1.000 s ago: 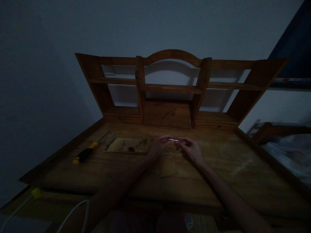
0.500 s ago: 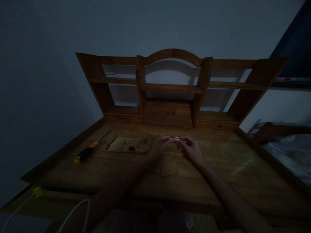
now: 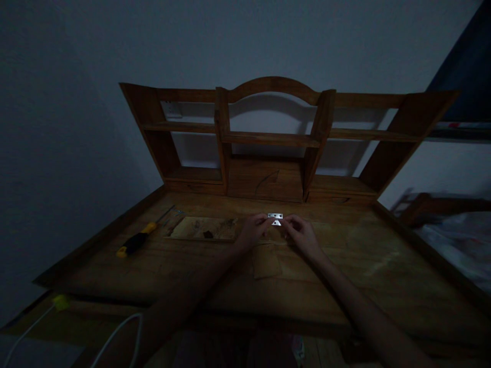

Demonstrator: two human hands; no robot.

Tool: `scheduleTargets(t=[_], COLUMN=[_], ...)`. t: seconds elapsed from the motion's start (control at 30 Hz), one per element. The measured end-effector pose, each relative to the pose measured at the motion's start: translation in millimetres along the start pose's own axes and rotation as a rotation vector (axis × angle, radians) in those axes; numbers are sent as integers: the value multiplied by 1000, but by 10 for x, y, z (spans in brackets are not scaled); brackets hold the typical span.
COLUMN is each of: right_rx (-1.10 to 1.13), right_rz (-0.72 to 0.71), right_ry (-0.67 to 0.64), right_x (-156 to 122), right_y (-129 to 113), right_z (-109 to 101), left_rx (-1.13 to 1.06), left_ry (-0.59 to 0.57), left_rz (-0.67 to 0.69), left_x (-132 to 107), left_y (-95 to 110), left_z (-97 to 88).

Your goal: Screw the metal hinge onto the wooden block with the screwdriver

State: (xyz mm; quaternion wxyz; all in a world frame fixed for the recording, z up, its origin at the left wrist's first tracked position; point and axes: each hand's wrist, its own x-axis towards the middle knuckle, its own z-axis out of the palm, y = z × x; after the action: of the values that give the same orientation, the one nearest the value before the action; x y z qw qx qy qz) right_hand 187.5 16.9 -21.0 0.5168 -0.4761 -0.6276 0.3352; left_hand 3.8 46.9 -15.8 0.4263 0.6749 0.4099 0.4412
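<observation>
A small shiny metal hinge (image 3: 275, 216) with screw holes is held up above the middle of the desk. My left hand (image 3: 251, 231) pinches its left end, and my right hand (image 3: 304, 235) pinches the right end. Fingers of both hands cover parts of the hinge's lower leaf. Left of my hands lies a flat, worn wooden board (image 3: 197, 229) with dark stains. A piece of thin brownish sheet (image 3: 266, 263) rests on the desk just below my hands.
On the left of the desk (image 3: 345, 276) lies a yellow and black screwdriver (image 3: 137, 241), with small metal pieces (image 3: 178, 211) near its tip. A wooden shelf unit (image 3: 268, 138) stands along the back. A white cable (image 3: 138, 327) loops at the front left.
The hinge has tilted between my fingers, so its flat face with the holes now shows toward me. Both hands have stayed in nearly the same place.
</observation>
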Motion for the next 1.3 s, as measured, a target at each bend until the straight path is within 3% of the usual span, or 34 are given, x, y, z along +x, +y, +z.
scheduleTargets(t=[0.47,0.87,1.07,1.3], right_rx=[-157,72,130,108], right_rz=[-115,87,79,40], right_ry=[63,72,77,86], right_x=[10,55,56,57], right_y=[10,55,81,114], right_z=[-23,-3,8,-3], left_rx=[-65,-244,-262,-256], left_ry=[-32,-97,-62,-98], left_rz=[-45,-23,-46,-31], left_x=[-10,4,3,-3], left_y=[14,-113,-53,-68], left_z=[14,53,50,62])
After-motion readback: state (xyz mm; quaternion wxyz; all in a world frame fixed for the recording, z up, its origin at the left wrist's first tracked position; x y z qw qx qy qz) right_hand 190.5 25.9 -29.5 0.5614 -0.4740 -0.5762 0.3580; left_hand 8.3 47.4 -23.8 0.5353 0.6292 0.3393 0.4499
